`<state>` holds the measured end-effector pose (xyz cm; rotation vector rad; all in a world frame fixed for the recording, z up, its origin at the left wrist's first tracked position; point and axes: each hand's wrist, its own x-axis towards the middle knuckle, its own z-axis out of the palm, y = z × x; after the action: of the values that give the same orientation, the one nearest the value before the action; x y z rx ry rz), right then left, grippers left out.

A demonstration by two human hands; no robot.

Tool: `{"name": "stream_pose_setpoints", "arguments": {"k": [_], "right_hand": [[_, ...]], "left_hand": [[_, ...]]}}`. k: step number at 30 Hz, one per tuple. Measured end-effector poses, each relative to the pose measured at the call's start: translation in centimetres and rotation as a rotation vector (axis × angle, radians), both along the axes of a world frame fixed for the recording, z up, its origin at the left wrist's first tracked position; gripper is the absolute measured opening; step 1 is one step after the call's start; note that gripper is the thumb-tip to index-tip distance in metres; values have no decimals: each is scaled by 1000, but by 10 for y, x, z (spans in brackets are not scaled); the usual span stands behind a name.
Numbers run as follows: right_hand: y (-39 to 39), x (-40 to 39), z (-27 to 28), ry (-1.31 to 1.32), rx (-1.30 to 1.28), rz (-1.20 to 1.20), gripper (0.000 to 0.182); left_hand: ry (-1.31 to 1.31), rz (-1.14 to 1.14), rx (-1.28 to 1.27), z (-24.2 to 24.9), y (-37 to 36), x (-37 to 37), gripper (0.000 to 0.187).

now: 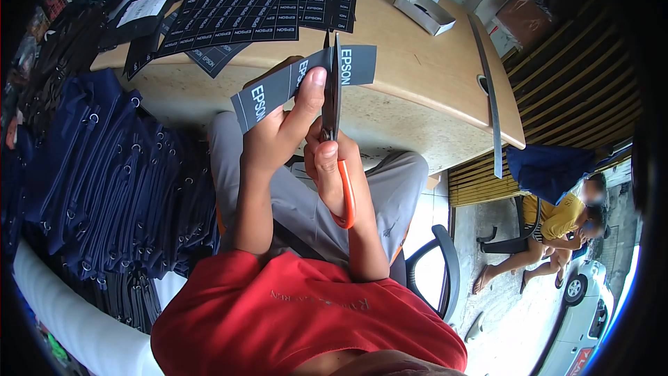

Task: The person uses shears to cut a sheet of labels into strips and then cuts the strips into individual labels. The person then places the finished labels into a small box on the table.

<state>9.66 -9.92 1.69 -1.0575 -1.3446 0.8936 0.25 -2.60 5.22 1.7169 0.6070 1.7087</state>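
My left hand [287,120] pinches a black strip of EPSON labels [358,65], its thumb pressed flat on the strip's face. In my right hand [332,160] is a pair of scissors [348,198] with orange handles. The blades point away from me and are slightly apart. They cross the strip between two printed EPSON words, close to my left thumb. One end of the strip sticks out to the right of the blades, and the rest slants down to the left. My left fingers are mostly hidden behind the strip.
Printed EPSON sheets [233,7] lie overlapped on the wooden table [410,63]. A small white box [424,10] and a long metal ruler [489,90] are on its right. Stacked navy fabric pieces with metal rings [115,181] stand at left. People [557,226] sit at far right.
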Motion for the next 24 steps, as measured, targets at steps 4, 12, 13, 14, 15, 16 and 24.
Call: {"name": "stream_pose_setpoints", "arguments": {"k": [4,12,13,14,15,16,24], "right_hand": [[1,0,-3,-17,-3,-6,59],[1,-1,-1,-32,-22,-21,58],[1,-1,-1,-33,-23,-20,58],[1,-2,-1,-29,-28,-24,58],[0,-2,0,-26,-31,-29,58],[0,-2,-1,-27,-33,-29,58],[-1,-3,2,-14,-43,-24,55]], "left_hand": [[26,-15,-31,1,-2,-2,18],[0,-31,-14,-1,0,-3,20],[0,-30,-15,-1,0,-3,20],[-7,-39,-21,0,0,-3,20],[-14,-47,-25,0,-1,-3,20],[-15,-47,-26,0,-1,-4,20],[-25,-41,-32,0,1,-4,20]]}}
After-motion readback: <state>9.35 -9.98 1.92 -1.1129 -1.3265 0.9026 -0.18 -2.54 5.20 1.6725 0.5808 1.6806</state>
